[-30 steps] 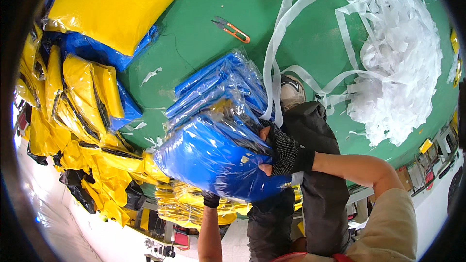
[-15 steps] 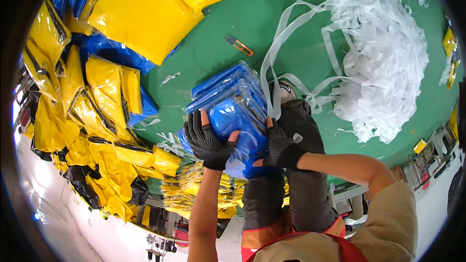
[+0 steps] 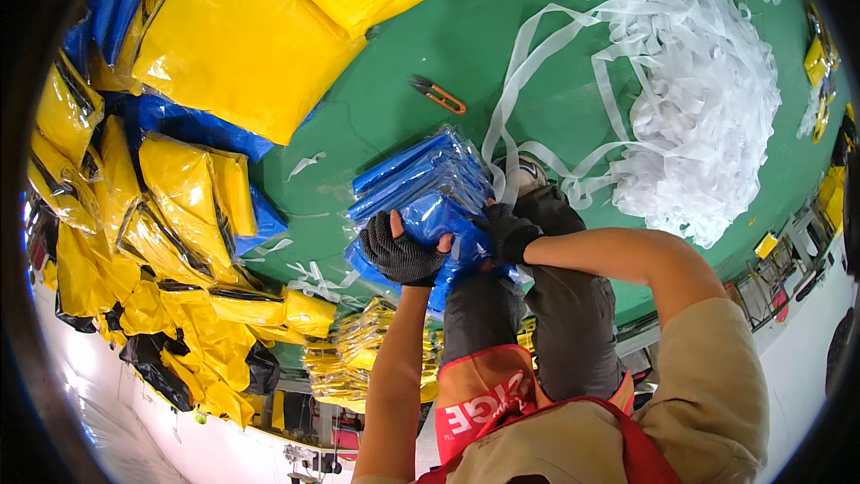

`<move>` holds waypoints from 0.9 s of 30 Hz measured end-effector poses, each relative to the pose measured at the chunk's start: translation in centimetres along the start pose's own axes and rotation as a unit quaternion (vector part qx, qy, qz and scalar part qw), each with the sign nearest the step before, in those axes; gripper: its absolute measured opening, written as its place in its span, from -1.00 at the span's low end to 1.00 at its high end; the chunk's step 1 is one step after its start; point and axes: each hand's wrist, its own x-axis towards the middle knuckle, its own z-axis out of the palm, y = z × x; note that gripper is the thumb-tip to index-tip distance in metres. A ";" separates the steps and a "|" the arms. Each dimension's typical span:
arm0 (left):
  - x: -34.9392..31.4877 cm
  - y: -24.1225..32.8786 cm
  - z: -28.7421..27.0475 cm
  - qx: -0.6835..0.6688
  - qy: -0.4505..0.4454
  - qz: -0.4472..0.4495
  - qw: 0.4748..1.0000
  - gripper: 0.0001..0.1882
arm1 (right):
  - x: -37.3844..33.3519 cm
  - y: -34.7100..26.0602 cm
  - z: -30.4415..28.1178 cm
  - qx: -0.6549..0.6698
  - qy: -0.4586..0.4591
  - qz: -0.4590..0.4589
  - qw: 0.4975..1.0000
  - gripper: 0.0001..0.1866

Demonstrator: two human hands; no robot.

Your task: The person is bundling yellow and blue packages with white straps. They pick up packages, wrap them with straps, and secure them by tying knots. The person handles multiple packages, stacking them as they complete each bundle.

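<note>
While I look down, my left hand (image 3: 401, 251) in its dark glove is clamped on the near end of a blue bag (image 3: 430, 220) wrapped in clear plastic; my right hand (image 3: 507, 231), gloved too, grips the other side of the same bag, so both hands are tight on it; the bag sits at the near end of a stack of blue bags (image 3: 417, 170) lying on the green table (image 3: 385, 112), right at its near edge by my knees; I think the work is partly done, because many packed bags already lie around, yet this stack is not sorted away; yellow bags (image 3: 242, 36) lie big and flat on the far left; more yellow bags are heaped in a pile (image 3: 179, 215) on my left, with a few blue ones poking out; a small orange snipper (image 3: 437, 94) rests on the table past the stack, well apart from my hands; a big heap of white strips (image 3: 699, 116) fills the right side, and some long strips trail close to the stack; those could get tangled with it.
</note>
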 end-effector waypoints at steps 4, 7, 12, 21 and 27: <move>-0.1 -1.1 1.6 -0.017 0.010 0.004 1.000 -0.04 | 1.4 0.2 0.2 -0.004 -0.013 0.007 1.000 0.12; 0.0 -1.6 2.7 -0.026 0.021 0.006 0.999 -0.08 | 1.8 0.1 0.1 -0.048 -0.003 0.023 0.999 0.10; -0.6 -3.1 4.4 -0.040 0.044 -0.002 0.998 -0.09 | 4.2 4.6 -4.9 -0.050 -0.002 -0.086 0.995 -0.16; -0.5 -3.5 4.7 -0.049 0.085 0.036 0.995 -0.12 | 9.5 8.7 -6.3 0.373 0.432 0.116 0.813 -0.39; -1.6 -3.6 4.1 -0.066 0.118 0.026 0.990 -0.13 | -9.2 10.7 -14.9 0.502 0.433 0.009 0.748 -0.73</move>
